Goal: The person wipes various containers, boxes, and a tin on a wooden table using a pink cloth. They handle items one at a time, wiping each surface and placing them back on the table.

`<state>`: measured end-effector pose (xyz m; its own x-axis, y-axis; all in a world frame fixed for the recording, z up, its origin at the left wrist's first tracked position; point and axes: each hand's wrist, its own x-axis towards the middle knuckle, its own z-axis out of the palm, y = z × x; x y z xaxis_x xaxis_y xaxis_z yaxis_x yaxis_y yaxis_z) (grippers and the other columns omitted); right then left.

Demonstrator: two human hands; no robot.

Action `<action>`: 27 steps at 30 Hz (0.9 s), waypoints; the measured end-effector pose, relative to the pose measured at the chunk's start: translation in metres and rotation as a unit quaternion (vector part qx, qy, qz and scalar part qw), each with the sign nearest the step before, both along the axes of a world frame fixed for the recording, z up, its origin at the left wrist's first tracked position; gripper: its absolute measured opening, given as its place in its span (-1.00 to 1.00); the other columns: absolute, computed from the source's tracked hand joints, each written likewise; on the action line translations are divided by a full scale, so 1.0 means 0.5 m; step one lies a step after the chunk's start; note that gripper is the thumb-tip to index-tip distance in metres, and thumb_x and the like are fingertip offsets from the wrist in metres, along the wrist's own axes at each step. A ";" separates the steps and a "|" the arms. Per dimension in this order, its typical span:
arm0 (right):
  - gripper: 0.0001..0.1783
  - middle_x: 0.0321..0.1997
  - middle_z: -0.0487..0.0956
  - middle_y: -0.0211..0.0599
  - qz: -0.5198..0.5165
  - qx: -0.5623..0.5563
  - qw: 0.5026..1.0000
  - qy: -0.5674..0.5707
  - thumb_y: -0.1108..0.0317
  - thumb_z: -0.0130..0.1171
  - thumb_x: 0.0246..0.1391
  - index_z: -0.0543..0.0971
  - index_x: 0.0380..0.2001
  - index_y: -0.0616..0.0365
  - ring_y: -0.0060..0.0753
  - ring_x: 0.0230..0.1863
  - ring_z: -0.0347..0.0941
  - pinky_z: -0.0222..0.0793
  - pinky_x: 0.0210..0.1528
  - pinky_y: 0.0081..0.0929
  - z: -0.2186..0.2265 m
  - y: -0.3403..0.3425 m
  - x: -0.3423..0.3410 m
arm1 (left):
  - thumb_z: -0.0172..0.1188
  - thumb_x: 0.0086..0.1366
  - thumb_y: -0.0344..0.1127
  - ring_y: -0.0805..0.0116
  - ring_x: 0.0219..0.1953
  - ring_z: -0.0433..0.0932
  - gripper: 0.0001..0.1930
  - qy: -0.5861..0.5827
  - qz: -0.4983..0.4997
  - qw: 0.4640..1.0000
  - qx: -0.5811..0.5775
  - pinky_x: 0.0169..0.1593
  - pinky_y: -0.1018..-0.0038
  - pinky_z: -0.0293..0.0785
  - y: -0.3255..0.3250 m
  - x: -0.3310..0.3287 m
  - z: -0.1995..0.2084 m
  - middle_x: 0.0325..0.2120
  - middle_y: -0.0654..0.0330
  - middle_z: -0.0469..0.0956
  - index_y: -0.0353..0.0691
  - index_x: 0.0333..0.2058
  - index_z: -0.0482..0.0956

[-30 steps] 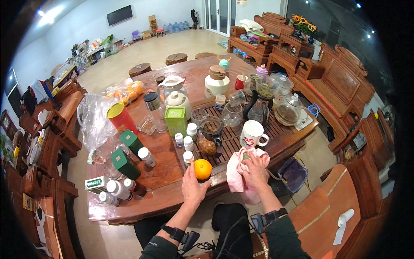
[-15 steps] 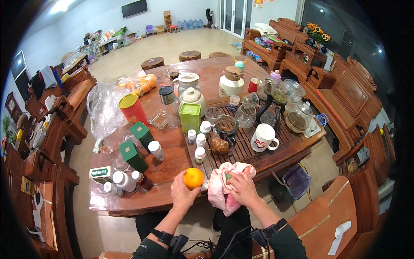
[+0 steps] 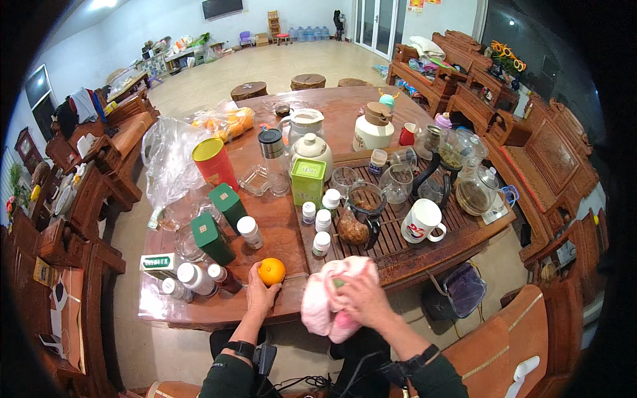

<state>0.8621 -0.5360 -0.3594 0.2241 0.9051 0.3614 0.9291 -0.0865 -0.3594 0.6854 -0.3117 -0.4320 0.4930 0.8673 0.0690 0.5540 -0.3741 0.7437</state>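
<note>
With our left hand [image 3: 259, 293] we are holding an orange [image 3: 272, 270], the fingers curving round its left side and the thumb lying under its right side, so the hand is standing about half open, filled by the fruit. The orange is showing over the front part of the brown wooden table [image 3: 290, 257]; whether it is touching the wood we cannot tell. With our right hand [image 3: 366, 304] we are gripping a bunched pink cloth [image 3: 320, 302] at the table's front edge, the fingers bending down into its folds, nearly closed. A small green patch [image 3: 339, 282] is showing by the fingertips, too little to name. Dark bands [image 3: 240, 349] are circling both our wrists. Just beyond the orange a white-capped bottle [image 3: 250, 233] is standing, with two dark green boxes [image 3: 213, 240] to its left. Beyond the cloth, small white bottles [image 3: 321, 244] are standing at the left end of a slatted tray [image 3: 386, 229], which is also holding a white mug [image 3: 420, 221] and a glass pot [image 3: 360, 213] with a black handle
</note>
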 end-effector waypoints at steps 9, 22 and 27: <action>-0.71 0.00 0.49 -0.20 -0.295 -0.005 0.955 -0.016 0.34 0.24 -0.16 0.50 -0.28 0.09 -0.09 0.03 0.35 0.08 0.20 -0.10 -0.002 -0.141 0.162 | 0.41 -0.10 -0.40 -0.08 0.11 0.33 -0.19 0.025 0.042 0.998 0.042 0.14 0.22 0.31 0.005 -0.015 0.008 0.08 -0.09 0.30 -0.15 0.15 0.17; -0.66 0.07 0.45 -0.29 -0.058 0.017 0.998 0.025 0.38 0.21 -0.21 0.54 -0.23 0.05 -0.12 0.01 0.34 0.30 0.06 -0.18 0.004 0.061 -0.071 | 0.32 0.02 -0.35 -0.06 0.14 0.31 -0.26 -0.112 -0.141 0.982 0.061 0.15 0.22 0.29 -0.084 0.201 0.157 0.07 -0.09 0.33 -0.25 0.19 0.20; -0.67 0.01 0.49 -0.30 -0.089 0.026 0.992 0.086 0.39 0.21 -0.22 0.54 -0.26 -0.01 -0.02 -0.06 0.40 0.33 0.06 -0.18 0.002 -0.017 -0.023 | 0.29 0.06 -0.29 -0.04 -0.01 0.42 -0.36 -0.043 -0.144 0.988 0.022 0.03 0.16 0.36 -0.072 0.231 0.136 -0.06 -0.01 0.43 -0.23 0.14 0.28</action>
<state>0.8504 -0.5447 -0.3582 0.4416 0.8266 0.3489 0.8253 -0.2217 -0.5194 0.8010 -0.3478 -0.3642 0.7094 0.6871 0.1568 0.3547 -0.5404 0.7629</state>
